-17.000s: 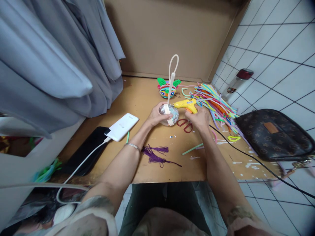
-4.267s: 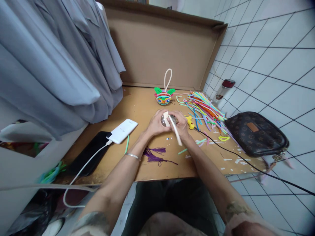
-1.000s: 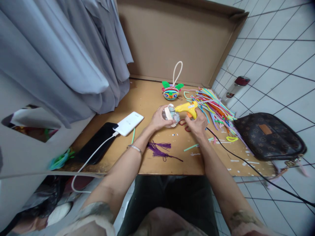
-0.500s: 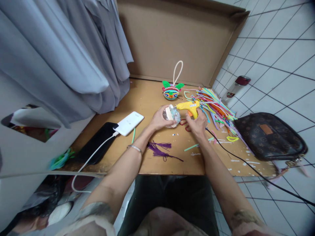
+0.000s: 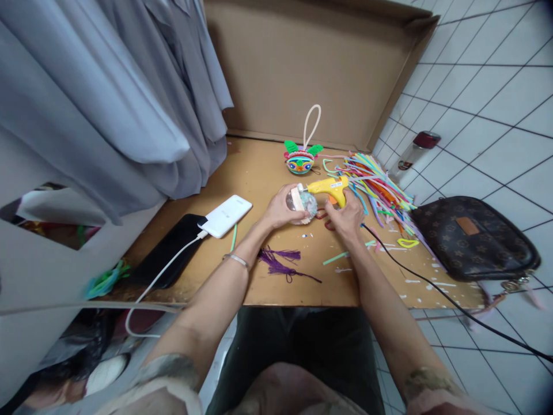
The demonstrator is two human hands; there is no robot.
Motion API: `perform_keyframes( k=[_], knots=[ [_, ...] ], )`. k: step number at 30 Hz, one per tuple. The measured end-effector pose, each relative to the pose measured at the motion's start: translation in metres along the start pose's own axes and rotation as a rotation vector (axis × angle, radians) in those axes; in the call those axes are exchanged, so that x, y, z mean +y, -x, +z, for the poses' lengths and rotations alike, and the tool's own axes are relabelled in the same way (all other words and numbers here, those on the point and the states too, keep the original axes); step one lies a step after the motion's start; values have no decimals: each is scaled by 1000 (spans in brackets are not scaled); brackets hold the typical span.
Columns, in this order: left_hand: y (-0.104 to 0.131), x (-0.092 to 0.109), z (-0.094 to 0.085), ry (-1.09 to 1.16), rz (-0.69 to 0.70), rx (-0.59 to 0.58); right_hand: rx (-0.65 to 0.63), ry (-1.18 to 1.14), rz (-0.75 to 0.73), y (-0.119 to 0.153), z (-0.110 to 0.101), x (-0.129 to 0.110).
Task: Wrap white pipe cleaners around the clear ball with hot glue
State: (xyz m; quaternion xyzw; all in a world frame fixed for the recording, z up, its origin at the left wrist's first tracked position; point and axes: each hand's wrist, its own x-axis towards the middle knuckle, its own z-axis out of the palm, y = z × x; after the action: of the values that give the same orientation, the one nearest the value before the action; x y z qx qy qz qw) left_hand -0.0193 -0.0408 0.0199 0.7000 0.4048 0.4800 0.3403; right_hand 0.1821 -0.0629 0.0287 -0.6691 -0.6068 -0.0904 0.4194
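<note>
Clear ball [image 5: 301,203], bluish fill [image 5: 309,204] inside | L hand [image 5: 280,208]: grip curled rnd ball | R hand [image 5: 348,217]: grip closed on ylw glue gun [image 5: 328,185]

Yellow glue gun [image 5: 329,185] beside clear, white-banded ball [image 5: 308,204]

Hands: two, one left hand [image 5: 280,208] and one right hand [image 5: 348,217]
Clear ball [image 5: 307,207]: one
Yellow glue gun [image 5: 326,185]: one
Animal-head ornament [image 5: 300,165]: one, bearing two green ears [image 5: 316,149] and a single white loop [image 5: 305,140]
Purple tassels [image 5: 276,266]: two in view
Red-handled scissors [image 5: 330,229]: one pair, partly hidden
Coloured craft strips [image 5: 380,184]: one large bunch, too crowded to count singly
Yellow loop [image 5: 408,243]: one
White device [image 5: 227,216]: one
Black device [image 5: 168,253]: one
Patterned brown bag [image 5: 479,245]: one
Red-lidded bottle [image 5: 412,153]: one
Bracelet [image 5: 237,260]: one
Cardboard panel [image 5: 311,63]: one
White shoe [image 5: 107,373]: one in view
</note>
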Motion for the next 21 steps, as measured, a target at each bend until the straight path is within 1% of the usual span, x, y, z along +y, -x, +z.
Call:
perform_keyframes(
  k=[5,11,14,21],
  knots=[
    [0,0,0,-17,6,3,-9,-3,0,0,-1,-1],
    [0,1,-1,-15,5,-9,22,-4,-8,0,2,3],
    [0,1,0,-19,7,-2,20,-11,-21,0,2,3],
    [0,0,0,-24,9,-14,-3,-10,9,0,-1,0]
  ],
)
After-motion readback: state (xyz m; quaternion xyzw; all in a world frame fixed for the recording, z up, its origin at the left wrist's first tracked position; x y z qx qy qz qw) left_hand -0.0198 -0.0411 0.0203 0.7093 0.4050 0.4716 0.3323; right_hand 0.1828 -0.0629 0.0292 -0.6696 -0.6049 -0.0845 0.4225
